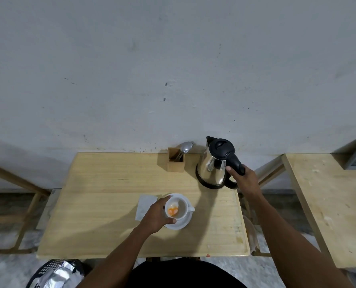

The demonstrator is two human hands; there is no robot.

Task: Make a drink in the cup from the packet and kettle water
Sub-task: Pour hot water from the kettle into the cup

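Observation:
A white cup [180, 208] stands on a white saucer [180, 224] near the middle of the wooden table [102, 196]. Orange and white powder lies in the cup's bottom. My left hand [157, 215] wraps around the cup's left side. A steel kettle [213, 166] with a black lid and handle stands upright at the table's back right. My right hand [242, 179] is closed around the kettle's handle. A silver packet [57, 274] lies in a black basket on the floor at the lower left.
A white napkin [145, 205] lies left of the saucer, partly under my left hand. A wooden holder [175, 164] with spoons [185, 148] stands at the back, left of the kettle. A second wooden table [326, 204] is on the right. A grey wall rises behind.

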